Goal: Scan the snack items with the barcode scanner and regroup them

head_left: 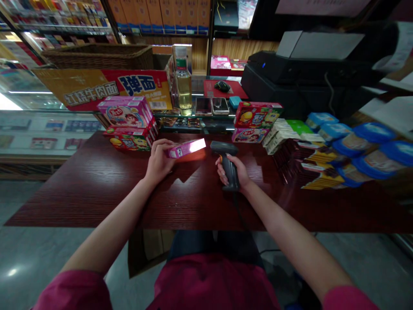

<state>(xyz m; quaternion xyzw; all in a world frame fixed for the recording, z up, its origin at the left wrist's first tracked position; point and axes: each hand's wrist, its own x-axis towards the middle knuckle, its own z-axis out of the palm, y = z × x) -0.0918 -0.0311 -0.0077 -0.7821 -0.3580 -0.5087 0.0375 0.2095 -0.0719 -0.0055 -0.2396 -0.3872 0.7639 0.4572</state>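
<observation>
My left hand (158,162) is closed around a small pink box (186,148), held just above the dark red wooden counter (97,185); the box's side glows bright where the scanner light hits it. My right hand (235,170) grips the handle of a dark handheld barcode scanner (226,160), whose head points left at the pink box, a short gap apart. A cable runs from the scanner handle down off the counter's front edge.
Stacked pink and red snack boxes (130,122) stand at the back left, two more boxes (254,121) at the back centre. Blue packets (364,148) and flat yellow-dark bars (318,170) fill the right side. A bottle (183,84), phones (212,105) and a black register (309,69) stand behind.
</observation>
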